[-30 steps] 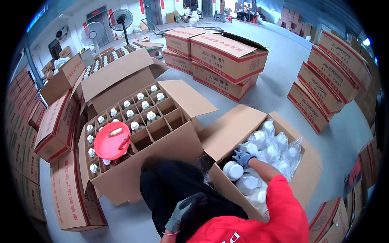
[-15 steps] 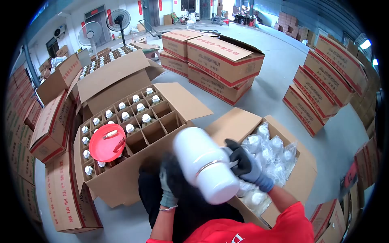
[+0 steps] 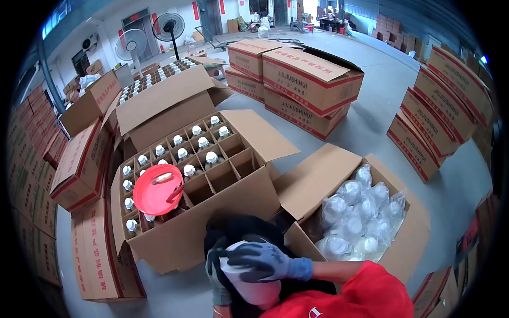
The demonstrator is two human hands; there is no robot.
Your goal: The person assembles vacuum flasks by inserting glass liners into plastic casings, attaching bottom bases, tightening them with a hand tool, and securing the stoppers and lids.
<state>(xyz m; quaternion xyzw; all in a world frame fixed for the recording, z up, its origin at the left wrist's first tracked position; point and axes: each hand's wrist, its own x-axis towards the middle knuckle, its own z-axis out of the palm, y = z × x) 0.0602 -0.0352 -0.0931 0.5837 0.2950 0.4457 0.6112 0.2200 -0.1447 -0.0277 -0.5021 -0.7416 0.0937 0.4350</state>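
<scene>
A white bottle-shaped container (image 3: 253,289) lies tilted over my lap. My left hand (image 3: 216,270), gloved, is wrapped round its left side. Across its upper part lies my right hand (image 3: 262,261), in a grey-blue glove, with fingers curved over it. To the right, an open carton (image 3: 408,249) holds several plastic-wrapped white items (image 3: 352,220). In front of me a divided carton (image 3: 212,228) holds several bottles with white caps (image 3: 211,157). On top of them rests a red dish (image 3: 151,193) with a small light-handled tool (image 3: 163,178) and a red item (image 3: 175,192).
Printed cartons (image 3: 305,79) are stacked ahead, with a leaning stack (image 3: 440,111) at the right. More cartons (image 3: 98,254) stand on the left. Behind are another carton of bottles (image 3: 164,74) and two standing fans (image 3: 168,27).
The white container came out of the right carton and moved down to my lap. My right hand has shifted left onto it, and my left hand now holds its side.
</scene>
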